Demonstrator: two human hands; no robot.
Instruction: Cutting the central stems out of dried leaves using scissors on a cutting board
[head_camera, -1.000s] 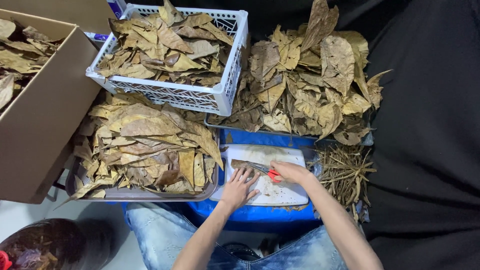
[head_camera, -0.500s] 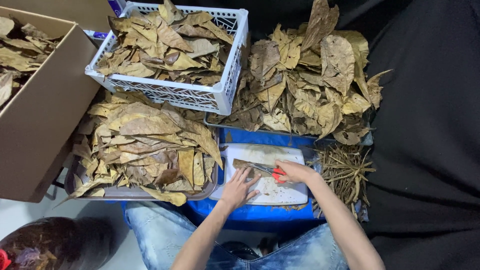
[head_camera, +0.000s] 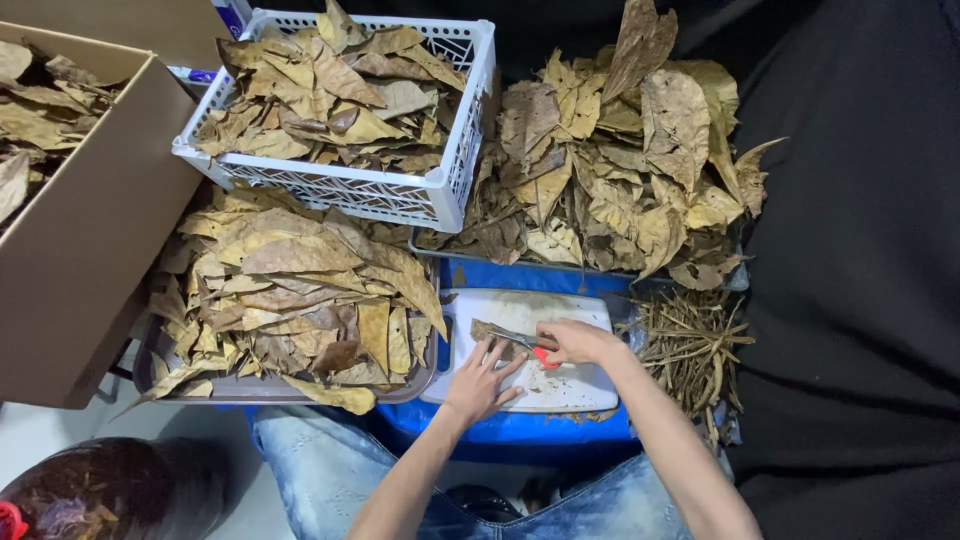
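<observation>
1. Brown, dry leaves fill nearly everything in view; the loose heap of leaves (head_camera: 620, 170) at the far right is the largest mass, and it spills over the far edge of a blue surface (head_camera: 520, 278).
2. Cardboard box (head_camera: 80, 270) at the left edge, open on top, with more dry leaves inside.
3. White plastic crate (head_camera: 400, 200) at the far middle, piled with leaves, its near wall just over the tray below it.
4. Grey tray (head_camera: 250, 388) at the near left, heaped with flat yellowish leaves that overhang its rim.
5. White cutting board (head_camera: 570, 385) lies on the blue surface at the near middle, between the tray and a pile of stems (head_camera: 690, 345) at its right edge.
6. Left hand (head_camera: 482, 380) rests on the near left part of the board, fingers spread and pressed flat, the fingertips on a small brown leaf piece (head_camera: 488, 330).
7. Right hand (head_camera: 575, 342) sits over the middle of the board, closed around the red handles of a pair of scissors (head_camera: 525, 342).
8. The scissor blades point left and meet the leaf piece, which lies near the board's far left corner; I cannot tell whether the blades are parted.
</observation>
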